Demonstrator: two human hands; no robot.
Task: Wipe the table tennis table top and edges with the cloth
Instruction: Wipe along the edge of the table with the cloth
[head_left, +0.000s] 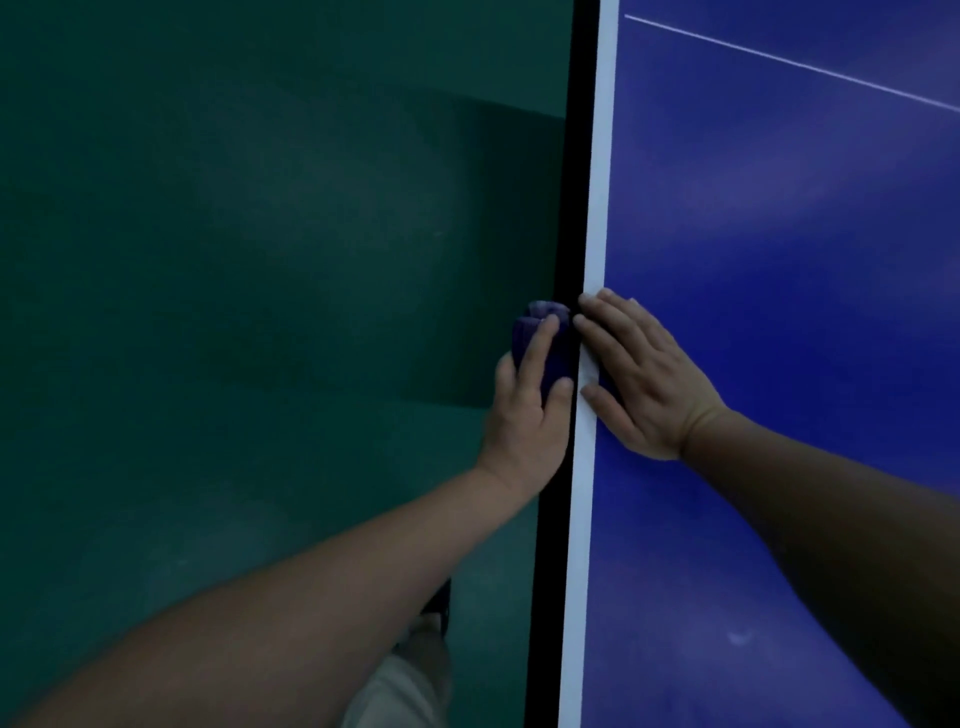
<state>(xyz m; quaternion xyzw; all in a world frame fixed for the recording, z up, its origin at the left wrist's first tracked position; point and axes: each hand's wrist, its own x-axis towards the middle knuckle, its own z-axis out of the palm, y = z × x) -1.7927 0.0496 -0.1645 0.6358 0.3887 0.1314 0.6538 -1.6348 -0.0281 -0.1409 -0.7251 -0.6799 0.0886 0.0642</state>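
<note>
The blue table tennis table top (779, 234) fills the right half of the view, with a white border line and a black side edge (566, 208) running from top to bottom. My left hand (530, 410) presses a dark blue cloth (535, 325) against that black side edge, fingers curled round the cloth. Just right of it, my right hand (639, 374) lies flat on the table top, fingers straight and spread, with the fingertips on the white line at the edge.
A dark green floor (260, 312) lies left of the table, with the table's shadow on it. My leg and shoe (415, 670) show at the bottom beside the edge. A thin white centre line (779, 57) crosses the far table top.
</note>
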